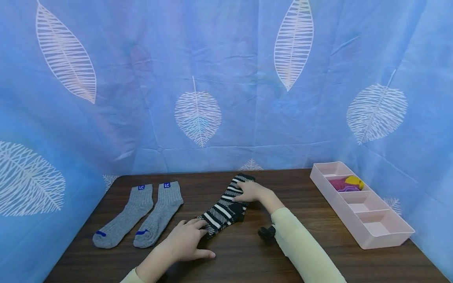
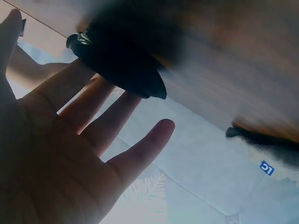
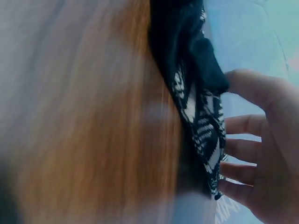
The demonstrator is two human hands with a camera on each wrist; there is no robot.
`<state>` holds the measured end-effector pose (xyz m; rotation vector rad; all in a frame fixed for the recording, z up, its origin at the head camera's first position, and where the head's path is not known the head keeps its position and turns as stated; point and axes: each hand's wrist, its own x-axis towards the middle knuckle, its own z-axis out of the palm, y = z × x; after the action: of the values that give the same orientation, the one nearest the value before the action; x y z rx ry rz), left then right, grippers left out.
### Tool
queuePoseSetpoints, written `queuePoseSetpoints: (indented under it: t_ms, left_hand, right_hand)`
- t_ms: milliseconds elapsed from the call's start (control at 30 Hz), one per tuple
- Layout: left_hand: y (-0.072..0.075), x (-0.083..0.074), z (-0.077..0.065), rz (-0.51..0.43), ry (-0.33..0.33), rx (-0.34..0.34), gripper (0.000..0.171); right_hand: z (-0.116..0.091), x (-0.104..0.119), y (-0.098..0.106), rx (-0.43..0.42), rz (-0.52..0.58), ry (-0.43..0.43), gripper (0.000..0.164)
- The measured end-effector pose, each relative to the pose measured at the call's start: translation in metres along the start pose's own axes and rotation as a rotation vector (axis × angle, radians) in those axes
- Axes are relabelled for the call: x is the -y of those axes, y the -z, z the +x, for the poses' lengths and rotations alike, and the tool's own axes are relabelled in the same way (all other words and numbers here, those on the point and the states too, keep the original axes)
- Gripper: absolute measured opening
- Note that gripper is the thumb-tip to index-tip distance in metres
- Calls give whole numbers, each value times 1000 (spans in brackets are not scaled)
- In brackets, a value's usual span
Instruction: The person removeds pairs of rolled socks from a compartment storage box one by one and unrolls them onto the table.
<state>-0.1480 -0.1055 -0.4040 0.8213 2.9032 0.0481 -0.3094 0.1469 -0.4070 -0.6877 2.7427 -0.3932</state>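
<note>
A black sock [image 1: 222, 210] with white stripes lies slantwise on the middle of the table, its cuff toward the back and its toe toward the front left. My left hand [image 1: 185, 240] is at the toe, with fingertips touching it and the thumb spread out to the side. In the left wrist view those fingers [image 2: 112, 119] look straight, their tips against the dark toe. My right hand [image 1: 253, 192] rests on the sock's upper part near the cuff. From the right wrist view, its thumb [image 3: 247, 86] touches the black heel and its extended fingers lie along the patterned fabric.
Two grey socks [image 1: 124, 214] with blue labels lie side by side on the left of the dark wooden table [image 1: 240, 259]. At the right stands a pale pink divided box [image 1: 336, 200]; one compartment holds rolled pink, purple and yellow fabric [image 1: 348, 184]. A blue leaf-patterned curtain [image 1: 233, 78] hangs behind.
</note>
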Motion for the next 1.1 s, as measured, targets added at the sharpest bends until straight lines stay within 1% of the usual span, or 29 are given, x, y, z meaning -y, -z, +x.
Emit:
queuePoseSetpoints:
  t_ms: [100,200,333,467,700,933,1100]
  left_hand:
    - [-1,2,-7,-30,6,45,80]
    - [-4,5,-12,-71,10,84,81]
    - [-6,7,-21,-97,-5,100,82]
    - [-8,7,-30,-98,-16,98,80]
    - [-7,13,-39,-82,-29,76,75]
    - [-6,24,-49,-141,-57,58,67]
    - [-4,34,-55,-190,-42,82,59]
  right_hand:
    - [10,8,-3,7,6,20,68]
    - [21,14,-8,13,10,42,68]
    - [32,20,-12,24,35,67,65]
    - [41,28,-13,52,33,107,65]
    - [58,45,-18,77,29,173,64]
    - [70,63,-25,88,38,207,67]
    - [79,74,-30,95,39,228,67]
